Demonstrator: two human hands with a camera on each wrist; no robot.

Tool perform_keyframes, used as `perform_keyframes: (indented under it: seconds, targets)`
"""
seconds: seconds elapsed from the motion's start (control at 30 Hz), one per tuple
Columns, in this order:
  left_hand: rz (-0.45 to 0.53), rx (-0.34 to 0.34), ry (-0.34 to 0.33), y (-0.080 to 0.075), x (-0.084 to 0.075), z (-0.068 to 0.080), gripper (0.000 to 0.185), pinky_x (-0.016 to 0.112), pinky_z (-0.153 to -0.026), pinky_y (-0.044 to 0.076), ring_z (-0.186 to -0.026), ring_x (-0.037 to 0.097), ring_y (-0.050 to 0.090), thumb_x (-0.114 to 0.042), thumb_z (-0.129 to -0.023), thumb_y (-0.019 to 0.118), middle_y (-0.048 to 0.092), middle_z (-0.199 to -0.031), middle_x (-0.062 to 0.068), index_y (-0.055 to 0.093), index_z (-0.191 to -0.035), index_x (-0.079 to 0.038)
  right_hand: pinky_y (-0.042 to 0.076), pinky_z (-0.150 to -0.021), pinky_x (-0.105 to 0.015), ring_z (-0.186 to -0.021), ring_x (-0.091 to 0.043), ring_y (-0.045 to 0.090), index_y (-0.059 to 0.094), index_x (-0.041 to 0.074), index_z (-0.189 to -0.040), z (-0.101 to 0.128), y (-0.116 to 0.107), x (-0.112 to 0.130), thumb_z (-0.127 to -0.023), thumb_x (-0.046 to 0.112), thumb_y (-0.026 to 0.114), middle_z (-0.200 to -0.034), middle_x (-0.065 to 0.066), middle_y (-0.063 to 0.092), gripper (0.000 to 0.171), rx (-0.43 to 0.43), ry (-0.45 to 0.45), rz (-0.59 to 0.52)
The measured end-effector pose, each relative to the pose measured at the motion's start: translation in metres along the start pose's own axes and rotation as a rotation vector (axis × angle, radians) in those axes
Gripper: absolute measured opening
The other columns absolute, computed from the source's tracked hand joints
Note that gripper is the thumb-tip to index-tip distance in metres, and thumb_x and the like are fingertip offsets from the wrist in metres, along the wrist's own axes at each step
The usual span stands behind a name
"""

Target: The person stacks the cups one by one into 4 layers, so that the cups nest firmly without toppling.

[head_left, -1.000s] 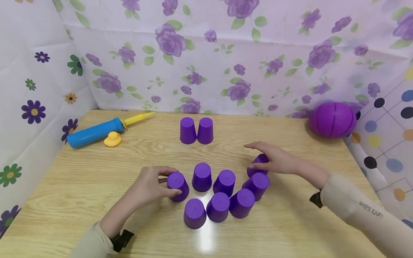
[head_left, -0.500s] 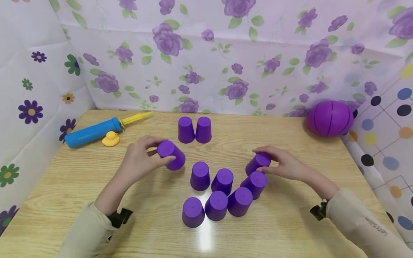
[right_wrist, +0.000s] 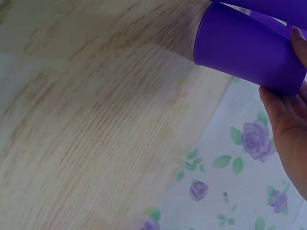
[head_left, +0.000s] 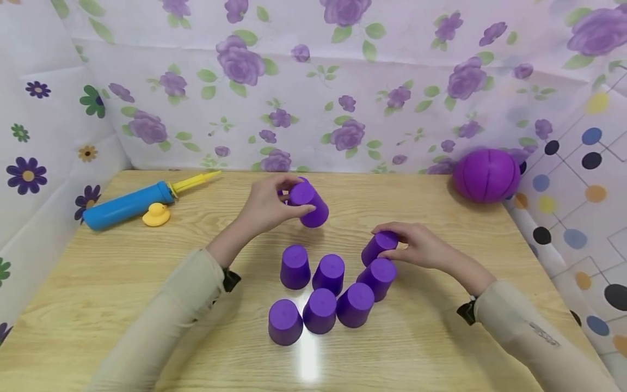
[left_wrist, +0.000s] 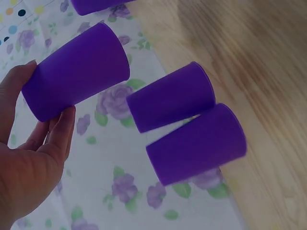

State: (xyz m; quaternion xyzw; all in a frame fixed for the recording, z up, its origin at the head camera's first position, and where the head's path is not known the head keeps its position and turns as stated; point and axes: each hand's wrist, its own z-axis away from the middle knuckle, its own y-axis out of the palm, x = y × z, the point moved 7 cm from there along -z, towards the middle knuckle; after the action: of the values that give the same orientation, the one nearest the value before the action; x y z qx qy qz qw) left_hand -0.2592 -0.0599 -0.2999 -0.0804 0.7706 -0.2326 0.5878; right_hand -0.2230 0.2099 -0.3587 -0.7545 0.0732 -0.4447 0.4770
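Note:
Several purple cups stand upside down on a wooden table (head_left: 122,283). My left hand (head_left: 289,197) grips one purple cup (head_left: 313,209), tilted and lifted off the table at the back middle. In the left wrist view that held cup (left_wrist: 76,79) hangs just beside two rear cups (left_wrist: 170,98) that stand side by side; in the head view they are mostly hidden behind my hand. My right hand (head_left: 392,239) curls round another cup (head_left: 374,247) at the right end of the front cluster (head_left: 320,311). That cup (right_wrist: 244,45) also shows in the right wrist view.
A blue pump with a yellow nozzle (head_left: 129,204) and a small yellow duck (head_left: 156,215) lie at the back left. A purple ball (head_left: 486,175) sits in the back right corner. Floral cloth walls close in the table on three sides.
My left hand lifted a cup from the left of the front cluster and carried it back to the two rear cups. My right hand closed round the right-hand cup and stayed there.

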Motion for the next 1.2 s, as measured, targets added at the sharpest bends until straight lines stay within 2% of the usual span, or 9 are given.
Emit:
perform_keyframes:
  seconds: [0.2, 0.33, 0.47, 0.6, 0.73, 0.9, 1.2]
  targets:
    - [-0.033, 0.108, 0.026, 0.028, -0.009, -0.028, 0.052, 0.026, -0.085, 0.054, -0.103, 0.019, 0.061, -0.026, -0.069, 0.083, 0.062, -0.108, 0.004, 0.058, -0.112, -0.009, 0.052, -0.089, -0.026, -0.102, -0.015, 0.061, 0.058, 0.004, -0.120, 0.001, 0.001, -0.004, -0.079, 0.015, 0.075, -0.116, -0.008, 0.063, 0.046, 0.010, 0.019, -0.057]
    - [-0.098, 0.175, 0.083, 0.043, -0.015, -0.045, 0.052, 0.028, -0.089, 0.051, -0.104, 0.020, 0.059, -0.027, -0.070, 0.082, 0.061, -0.108, 0.005, 0.056, -0.111, -0.009, 0.052, -0.089, -0.026, -0.102, -0.016, 0.061, 0.058, 0.002, -0.120, 0.000, 0.001, -0.004, -0.080, 0.014, 0.074, -0.116, -0.009, 0.063, 0.045, 0.007, 0.019, -0.094]
    - [-0.214, 0.176, 0.121, 0.052, -0.009, -0.062, 0.052, 0.033, -0.095, 0.046, -0.108, 0.022, 0.056, -0.031, -0.072, 0.080, 0.060, -0.110, 0.005, 0.055, -0.113, -0.009, 0.052, -0.088, -0.026, -0.101, -0.015, 0.061, 0.058, 0.002, -0.120, 0.001, 0.002, -0.006, -0.079, 0.012, 0.075, -0.116, -0.009, 0.063, 0.046, 0.008, 0.034, -0.096]
    - [-0.259, 0.157, 0.103, 0.058, 0.002, -0.074, 0.053, 0.036, -0.100, 0.042, -0.113, 0.024, 0.052, -0.034, -0.075, 0.078, 0.059, -0.114, 0.006, 0.055, -0.115, -0.008, 0.052, -0.088, -0.025, -0.100, -0.014, 0.061, 0.058, 0.003, -0.120, 0.001, 0.001, -0.006, -0.079, 0.014, 0.075, -0.114, -0.008, 0.063, 0.046, 0.010, 0.045, -0.091]
    - [-0.270, 0.159, 0.081, 0.061, 0.010, -0.082, 0.052, 0.036, -0.098, 0.043, -0.111, 0.024, 0.053, -0.031, -0.076, 0.078, 0.059, -0.115, 0.007, 0.055, -0.117, -0.007, 0.053, -0.086, -0.025, -0.098, -0.012, 0.061, 0.058, 0.002, -0.120, 0.002, 0.000, -0.006, -0.078, 0.015, 0.076, -0.113, -0.007, 0.064, 0.047, 0.007, 0.045, -0.091]
    - [-0.303, 0.211, 0.079, 0.064, 0.015, -0.087, 0.050, 0.035, -0.092, 0.046, -0.106, 0.026, 0.054, -0.030, -0.076, 0.078, 0.060, -0.112, 0.009, 0.057, -0.114, -0.006, 0.054, -0.085, -0.025, -0.097, -0.013, 0.061, 0.057, -0.001, -0.119, 0.002, 0.001, -0.003, -0.079, 0.011, 0.075, -0.113, -0.009, 0.063, 0.046, 0.005, 0.038, -0.109]
    - [-0.480, 0.279, 0.092, 0.066, 0.020, -0.088, 0.047, 0.036, -0.092, 0.047, -0.104, 0.026, 0.056, -0.031, -0.074, 0.078, 0.062, -0.109, 0.008, 0.058, -0.108, -0.006, 0.054, -0.083, -0.028, -0.095, -0.014, 0.061, 0.057, 0.000, -0.118, 0.001, -0.001, -0.003, -0.079, 0.013, 0.074, -0.111, -0.008, 0.063, 0.045, 0.015, 0.031, -0.093]
